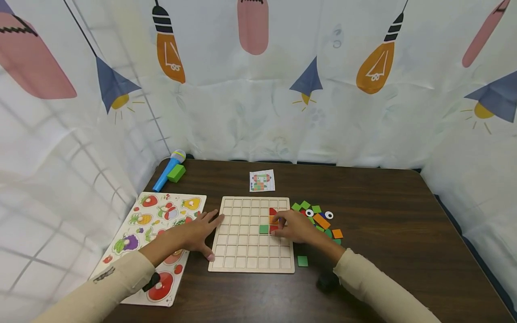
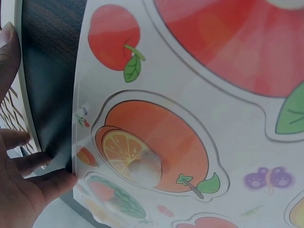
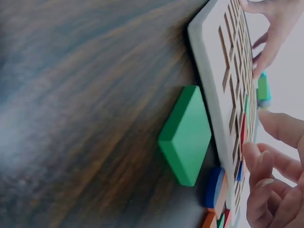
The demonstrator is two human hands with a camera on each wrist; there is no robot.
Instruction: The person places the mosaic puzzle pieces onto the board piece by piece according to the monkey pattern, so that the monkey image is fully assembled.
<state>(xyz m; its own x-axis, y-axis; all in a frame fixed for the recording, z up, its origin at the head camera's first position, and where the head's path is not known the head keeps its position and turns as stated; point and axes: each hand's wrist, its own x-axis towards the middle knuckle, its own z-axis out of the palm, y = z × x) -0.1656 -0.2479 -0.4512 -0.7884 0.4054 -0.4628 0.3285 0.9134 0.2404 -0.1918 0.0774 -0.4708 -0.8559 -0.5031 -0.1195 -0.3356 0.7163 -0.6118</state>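
Observation:
A pale wooden grid board lies on the table. My left hand rests at its left edge, fingers spread and thumb near the lower left corner. Over the board's right side, my right hand has its fingertips at a red tile; in the right wrist view its fingers are bent, with a gap between thumb and index finger. Beside the red tile sits a green square tile. An orange tile and another red piece are above, partly covered by the right hand.
Several loose coloured pieces lie right of the board, with a lone green tile nearer me. A fruit puzzle board lies left. Behind are a picture card, a blue toy microphone and a green block.

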